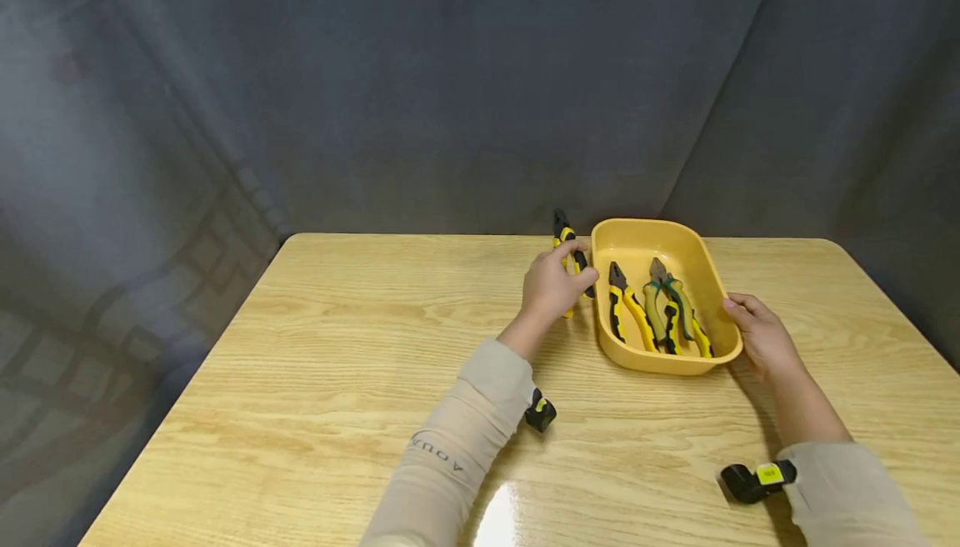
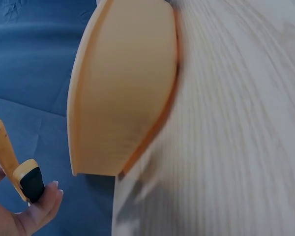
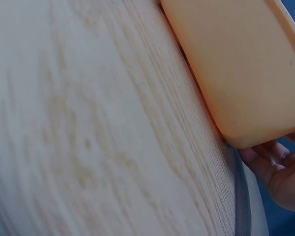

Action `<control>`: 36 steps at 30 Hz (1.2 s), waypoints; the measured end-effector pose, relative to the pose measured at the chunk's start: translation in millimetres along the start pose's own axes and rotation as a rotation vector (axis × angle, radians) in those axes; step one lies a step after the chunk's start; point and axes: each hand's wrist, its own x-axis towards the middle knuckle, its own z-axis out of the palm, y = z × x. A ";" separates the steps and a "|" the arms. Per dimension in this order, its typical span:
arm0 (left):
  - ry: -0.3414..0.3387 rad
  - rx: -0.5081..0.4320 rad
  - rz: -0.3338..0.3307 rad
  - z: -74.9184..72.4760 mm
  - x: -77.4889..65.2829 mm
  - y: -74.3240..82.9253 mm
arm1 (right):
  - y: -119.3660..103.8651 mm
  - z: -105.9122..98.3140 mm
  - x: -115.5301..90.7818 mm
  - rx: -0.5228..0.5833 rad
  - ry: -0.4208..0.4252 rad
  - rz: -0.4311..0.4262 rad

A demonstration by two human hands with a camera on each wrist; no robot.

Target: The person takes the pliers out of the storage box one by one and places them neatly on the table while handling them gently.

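My left hand [image 1: 553, 287] grips a pair of pliers [image 1: 562, 226] with yellow and black handles, just left of a yellow plastic basin [image 1: 607, 338]. Their dark jaws point toward the back edge; in the left wrist view the handle ends [image 2: 27, 177] show above my fingers. My right hand [image 1: 761, 334] holds the basin's right side, thumb at the rim and fingers against the outer wall. Inside the basin lie yellow-black pliers [image 1: 636, 313] on the left and green-handled pliers [image 1: 652, 305] beside them. The latter overlap another yellow-black handled tool [image 1: 701, 338] whose head is hidden.
The basin stands on a light wood-grain table [image 1: 337, 363] near its back edge. A dark grey curtain [image 1: 450, 97] hangs behind. Black wrist cameras [image 1: 540, 411] are strapped at both sleeves.
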 end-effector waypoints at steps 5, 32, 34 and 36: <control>-0.019 0.020 -0.023 0.9 -1.2 -7.3 | 1.5 -2.3 -0.5 -0.011 0.006 0.002; -0.004 0.004 -0.040 -4.7 0.7 -31.2 | 0.8 -1.9 -5.9 -0.039 0.009 -0.014; -0.009 0.000 -0.052 -5.8 0.5 -33.3 | 0.7 -1.4 -5.6 -0.036 0.017 -0.014; -0.012 -0.005 -0.061 -6.8 0.4 -35.3 | 0.2 -1.0 -5.3 -0.027 0.022 -0.011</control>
